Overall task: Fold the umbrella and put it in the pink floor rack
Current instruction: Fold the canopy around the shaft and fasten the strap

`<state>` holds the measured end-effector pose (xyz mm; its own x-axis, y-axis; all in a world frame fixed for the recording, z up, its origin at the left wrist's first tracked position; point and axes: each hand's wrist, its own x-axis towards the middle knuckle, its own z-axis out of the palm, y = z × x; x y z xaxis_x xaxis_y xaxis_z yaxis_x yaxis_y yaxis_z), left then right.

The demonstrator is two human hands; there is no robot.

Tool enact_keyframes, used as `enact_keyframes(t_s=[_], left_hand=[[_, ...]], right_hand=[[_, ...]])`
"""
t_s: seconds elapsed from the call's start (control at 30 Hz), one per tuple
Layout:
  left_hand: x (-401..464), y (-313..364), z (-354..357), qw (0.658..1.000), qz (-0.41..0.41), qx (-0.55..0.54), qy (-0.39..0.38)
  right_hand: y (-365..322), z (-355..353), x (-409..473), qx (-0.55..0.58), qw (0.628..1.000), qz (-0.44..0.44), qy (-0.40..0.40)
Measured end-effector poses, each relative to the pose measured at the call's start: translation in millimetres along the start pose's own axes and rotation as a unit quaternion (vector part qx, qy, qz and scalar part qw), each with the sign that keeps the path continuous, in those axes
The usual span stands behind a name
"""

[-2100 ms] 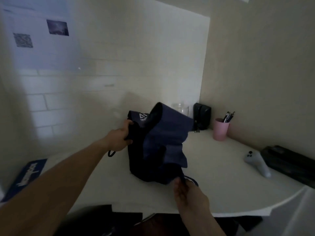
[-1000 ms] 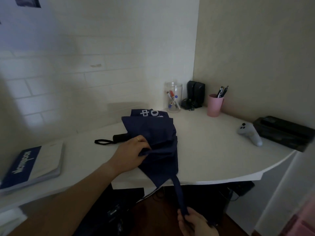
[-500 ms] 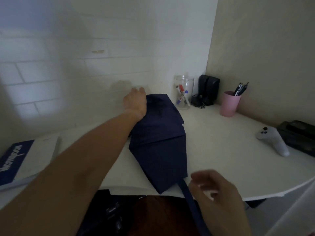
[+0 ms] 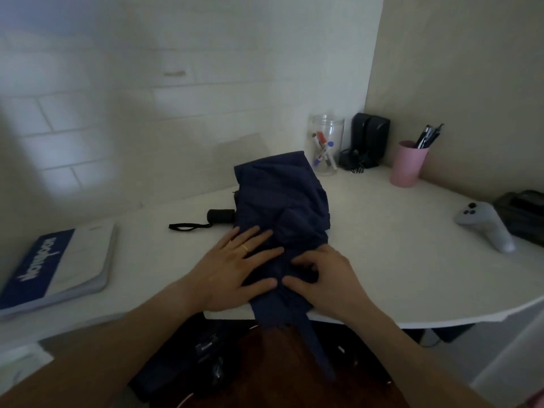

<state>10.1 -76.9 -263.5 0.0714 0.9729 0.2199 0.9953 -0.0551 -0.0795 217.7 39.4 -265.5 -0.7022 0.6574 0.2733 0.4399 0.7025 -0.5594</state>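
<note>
A collapsed navy umbrella (image 4: 282,201) lies on the white desk (image 4: 397,260), its loose canopy bunched up. Its black handle (image 4: 220,215) with a wrist loop sticks out to the left. The closure strap (image 4: 316,346) hangs over the desk's front edge. My left hand (image 4: 235,269) rests flat on the near left part of the fabric, fingers spread. My right hand (image 4: 326,278) presses on the fabric beside it with fingers curled into the cloth. The pink floor rack is not in view.
A blue-and-white notebook (image 4: 56,269) lies at the left. At the back stand a clear jar of markers (image 4: 325,144), black speakers (image 4: 369,139) and a pink pen cup (image 4: 407,163). A grey controller (image 4: 485,225) and a black case (image 4: 521,213) sit at the right.
My left hand has come back from the umbrella's far end to its near part. My right hand let the strap hang and now presses on the fabric.
</note>
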Motion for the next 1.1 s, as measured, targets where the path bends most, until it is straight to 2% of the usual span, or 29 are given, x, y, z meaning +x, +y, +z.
enact_keyframes(t_s=[0.13, 0.27, 0.33, 0.43, 0.53, 0.6, 0.67, 0.8, 0.87, 0.93, 1.0, 1.07, 1.1], left_hand=[[-1, -18, -15, 0.998, -0.046, 0.035, -0.034], [3, -24, -29, 0.996, -0.071, 0.044, -0.028], [1, -24, -28, 0.997, -0.072, 0.025, 0.006], [-5, -24, -20, 0.995, -0.085, -0.028, 0.053], [-4, -24, -12, 0.980, -0.147, -0.129, 0.038], [-3, -25, -4, 0.947, -0.200, -0.240, 0.071], [-1, -30, 5, 0.910, -0.228, -0.315, 0.147], [2, -33, 7, 0.887, -0.228, -0.314, 0.250], [6, -30, 2, 0.866, -0.242, -0.334, 0.281], [13, -24, -6, 0.825, -0.279, -0.391, 0.298], [18, -20, -16, 0.758, -0.317, -0.483, 0.302], [19, -20, -26, 0.709, -0.331, -0.547, 0.299], [16, -18, -32, 0.706, -0.330, -0.553, 0.295]], right_hand=[[-16, -18, 9, -0.059, 0.994, -0.092, 0.015], [-13, -39, 52, -0.178, 0.969, -0.171, 0.009], [-10, -49, 80, -0.212, 0.966, -0.148, 0.003], [-6, -55, 120, -0.225, 0.972, -0.058, -0.042], [4, -45, 148, -0.214, 0.976, 0.016, -0.040], [9, -38, 151, -0.167, 0.985, 0.039, -0.034], [11, -36, 142, -0.103, 0.994, 0.046, 0.005], [10, -43, 106, -0.041, 0.991, 0.018, 0.126], [6, -44, 89, 0.021, 0.981, 0.053, 0.184], [3, -43, 81, 0.133, 0.968, 0.134, 0.168], [2, -43, 80, 0.243, 0.944, 0.190, 0.114], [1, -47, 78, 0.306, 0.928, 0.188, 0.100], [0, -52, 75, 0.319, 0.926, 0.174, 0.102]])
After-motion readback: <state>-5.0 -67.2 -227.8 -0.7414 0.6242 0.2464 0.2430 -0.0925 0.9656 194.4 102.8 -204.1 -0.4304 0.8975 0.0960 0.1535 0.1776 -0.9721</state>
